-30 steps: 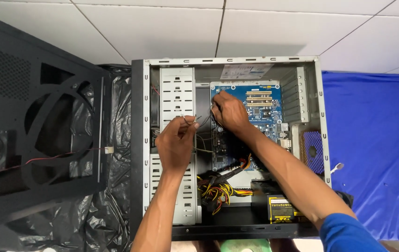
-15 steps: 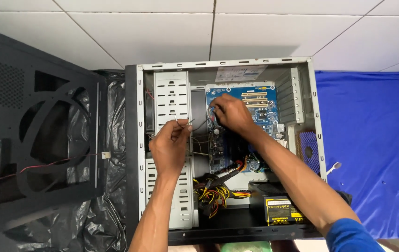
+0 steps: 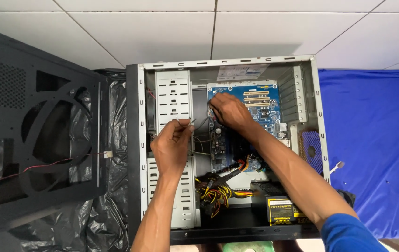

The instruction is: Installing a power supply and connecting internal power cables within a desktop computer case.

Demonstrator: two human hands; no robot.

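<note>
**Both hands working inside open PC case**

Left hand (image 3: 171, 142) is pinching a thin dark wire (image 3: 198, 127) between thumb and fingertips, fingers closed on it, hovering over the perforated metal drive cage (image 3: 173, 100). The wire is running from that pinch rightward toward the right hand. Right hand (image 3: 227, 112) is lying palm-down on the left edge of the blue motherboard (image 3: 260, 109), fingers curled; cannot tell whether it's gripping anything. Below both hands, a bundle of yellow and black cables (image 3: 215, 193) is sitting beside the power supply (image 3: 281, 210). The case (image 3: 136, 140) is lying open on the tiled floor. Left of the left hand: detached black side panel (image 3: 36, 126) resting on black plastic sheeting (image 3: 115, 154). Right of the right forearm: blue cloth (image 3: 376, 140).
</note>
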